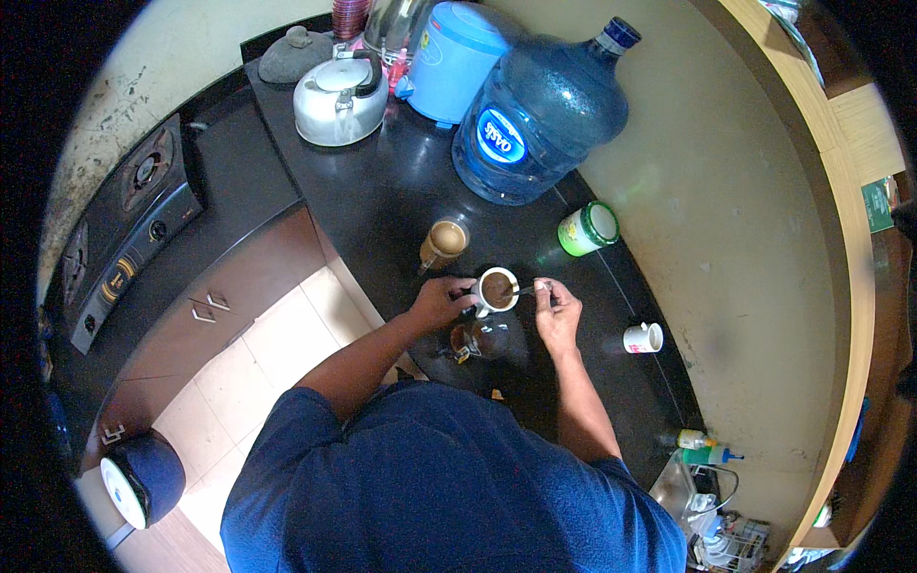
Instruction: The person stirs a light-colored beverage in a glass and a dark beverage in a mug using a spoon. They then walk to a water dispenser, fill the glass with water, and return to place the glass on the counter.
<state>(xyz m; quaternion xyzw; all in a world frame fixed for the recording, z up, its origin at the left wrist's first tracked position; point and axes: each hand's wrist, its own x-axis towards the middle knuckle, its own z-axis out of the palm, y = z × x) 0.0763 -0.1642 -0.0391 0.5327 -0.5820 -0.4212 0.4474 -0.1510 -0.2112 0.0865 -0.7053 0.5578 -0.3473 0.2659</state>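
A white cup (497, 312) of brown drink stands on the dark countertop in front of me. My left hand (442, 302) is at the cup's left side, its fingers against the rim and handle. Between the fingertips of my right hand (558, 309) is the handle of a spoon (526, 291), whose other end dips into the drink. Just beyond my left hand stands a glass mug (443, 244) of light-brown, frothy drink. Nearer to me is a clear glass vessel (490, 339), with a small yellow tag or packet piece (463, 354) beside it.
Farther back stand a large water bottle (534, 114), a blue drink dispenser (456, 68) and a metal kettle (339, 104). On the right are a green-lidded jar (588, 228) and a small white cup (642, 338) near the wall. A gas stove (136, 222) occupies the left counter.
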